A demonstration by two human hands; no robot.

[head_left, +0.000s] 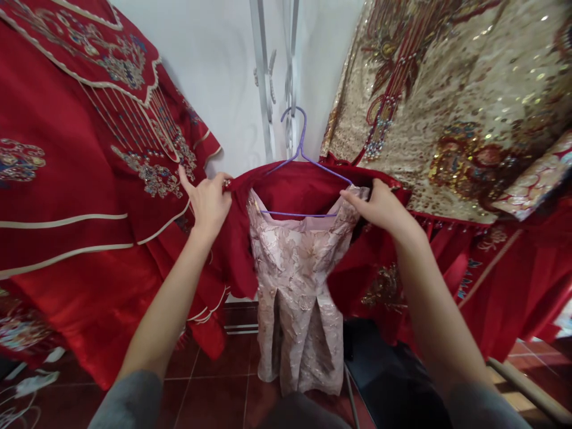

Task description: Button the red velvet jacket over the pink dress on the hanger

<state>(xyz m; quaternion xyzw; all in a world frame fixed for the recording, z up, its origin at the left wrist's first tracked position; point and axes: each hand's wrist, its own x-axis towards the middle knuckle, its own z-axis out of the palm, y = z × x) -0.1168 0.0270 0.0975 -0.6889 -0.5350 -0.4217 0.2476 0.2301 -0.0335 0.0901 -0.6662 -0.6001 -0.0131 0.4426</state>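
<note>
A pale pink floral dress (304,256) hangs upright on a purple wire hanger (300,146), hooked onto a white metal frame. Behind and around its shoulders spreads a dark red garment (241,238). My left hand (208,205) pinches the red garment's edge, left of the dress, with the index finger stretched out toward a beaded red costume. My right hand (379,208) is closed at the dress's right shoulder. Its thumb lies over the shoulder by the hanger's end, and its fingers go behind onto the red garment, partly hidden.
The beaded red costume (89,179) hangs on the left. A gold sequined garment (415,119) with red skirts hangs on the right. The white metal frame (263,77) stands against a pale wall. Below are dark red floor tiles (214,393) and a black object (379,375); white cables lie lower left.
</note>
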